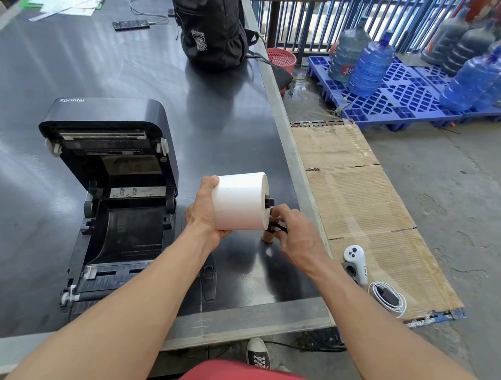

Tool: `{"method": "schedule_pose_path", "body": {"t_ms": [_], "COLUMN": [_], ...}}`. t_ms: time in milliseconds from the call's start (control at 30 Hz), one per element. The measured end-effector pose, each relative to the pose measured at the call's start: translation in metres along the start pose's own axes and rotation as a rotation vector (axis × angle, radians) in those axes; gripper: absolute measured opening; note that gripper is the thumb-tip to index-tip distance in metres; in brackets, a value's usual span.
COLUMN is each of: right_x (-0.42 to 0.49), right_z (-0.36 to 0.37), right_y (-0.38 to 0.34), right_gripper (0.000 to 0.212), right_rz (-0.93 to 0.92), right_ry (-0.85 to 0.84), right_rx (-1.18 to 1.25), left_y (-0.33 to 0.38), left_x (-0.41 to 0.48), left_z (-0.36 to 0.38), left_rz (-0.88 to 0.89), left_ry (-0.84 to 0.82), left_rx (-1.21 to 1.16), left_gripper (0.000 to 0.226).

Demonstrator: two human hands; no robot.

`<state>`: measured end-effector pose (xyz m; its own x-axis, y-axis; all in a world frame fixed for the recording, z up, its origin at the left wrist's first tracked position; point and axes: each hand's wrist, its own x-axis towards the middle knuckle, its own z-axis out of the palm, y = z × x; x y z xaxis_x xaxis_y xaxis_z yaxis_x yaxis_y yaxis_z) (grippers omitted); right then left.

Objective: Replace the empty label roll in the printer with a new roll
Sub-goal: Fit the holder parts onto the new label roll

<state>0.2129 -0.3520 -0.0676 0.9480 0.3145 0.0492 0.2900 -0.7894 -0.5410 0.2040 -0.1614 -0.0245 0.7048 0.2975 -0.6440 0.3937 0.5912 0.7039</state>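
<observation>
A black label printer (116,205) stands on the dark table with its lid tipped open and its roll bay bare. To its right, above the table, my left hand (206,213) grips the left end of a fat white label roll (240,201), held sideways. My right hand (293,229) pinches a small black spindle piece (276,227) at the roll's right end. A brown cardboard core (268,237) stands upright on the table just below the roll, partly hidden by my fingers.
A black plastic part (209,282) lies on the table right of the printer. A black backpack (209,19) stands further back, with a phone (130,24) and papers (66,1) beyond. The table edge (296,163) runs along the right; cardboard, a white controller (356,261) and cable lie on the floor.
</observation>
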Motion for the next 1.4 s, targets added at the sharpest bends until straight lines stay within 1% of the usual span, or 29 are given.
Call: {"method": "schedule_pose_path", "body": {"t_ms": [200,300,433,500,567,600,667,733,800,833,867,900,933,1000,1067,1133,1233,1300,1367,1400], "right_x": [-0.005,-0.006,-0.005,-0.003,0.004,0.008,0.015,0.021,0.028,0.034,0.041,0.048,0.053,0.058,0.061,0.065,0.071,0.065,0.053,0.046], "right_z": [-0.002,-0.004,-0.006,-0.008,-0.011,-0.013,-0.016,-0.017,-0.018,-0.018,-0.018,-0.016,-0.012,-0.002,0.004,0.005,0.004,0.004,0.006,0.008], "right_y": [0.001,0.002,0.004,0.005,0.008,0.011,0.015,0.023,0.028,0.030,0.032,0.034,0.037,0.044,0.049,0.051,0.047,0.041,0.036,0.035], "right_gripper": [0.062,0.059,0.058,0.052,0.038,0.031,0.023,0.021,0.027,0.034,0.047,0.058,0.064,0.058,0.046,0.039,0.035,0.038,0.036,0.032], "right_rz": [0.003,0.001,0.104,0.164,0.235,0.296,0.431,0.513,0.576,0.627,0.688,0.743,0.773,0.778,0.793,0.808,0.777,0.714,0.557,0.460], "right_ry": [0.022,0.011,0.014,0.029,-0.011,-0.019,0.023,0.098,0.152,0.165,0.161,0.127,0.073,0.003,0.016,0.009,-0.047,-0.036,0.020,0.047], "right_rx": [0.111,0.085,0.091,0.057,-0.015,-0.007,0.075,0.106,0.116,0.136,0.148,0.138,0.118,0.077,0.061,0.069,0.108,0.142,0.180,0.227], "left_y": [0.003,0.004,0.004,0.004,0.004,0.004,0.005,0.007,0.008,0.008,0.008,0.009,0.009,0.009,0.010,0.010,0.010,0.012,0.015,0.016], "left_x": [0.001,0.001,0.000,0.000,0.000,0.000,0.001,0.002,0.003,0.004,0.004,0.004,0.005,0.005,0.007,0.010,0.015,0.018,0.020,0.020], "left_z": [-0.001,-0.001,-0.001,-0.002,-0.003,-0.004,-0.005,-0.007,-0.009,-0.009,-0.010,-0.010,-0.010,-0.009,-0.007,-0.005,-0.002,0.001,0.003,0.004], "left_rz": [0.008,0.004,0.003,0.006,0.010,0.011,0.014,0.021,0.032,0.037,0.041,0.043,0.045,0.048,0.047,0.041,0.048,0.052,0.049,0.047], "left_ry": [0.000,0.005,0.002,-0.004,-0.002,-0.001,0.005,0.017,0.025,0.031,0.041,0.052,0.061,0.070,0.079,0.092,0.100,0.106,0.097,0.093], "left_rx": [-0.001,-0.007,-0.002,0.004,0.011,0.011,-0.004,-0.013,-0.017,-0.020,-0.024,-0.027,-0.031,-0.038,-0.050,-0.064,-0.056,-0.044,-0.037,-0.036], "left_gripper": [0.034,0.036,0.036,0.035,0.037,0.038,0.038,0.034,0.033,0.033,0.034,0.034,0.034,0.034,0.037,0.042,0.036,0.032,0.032,0.032]}}
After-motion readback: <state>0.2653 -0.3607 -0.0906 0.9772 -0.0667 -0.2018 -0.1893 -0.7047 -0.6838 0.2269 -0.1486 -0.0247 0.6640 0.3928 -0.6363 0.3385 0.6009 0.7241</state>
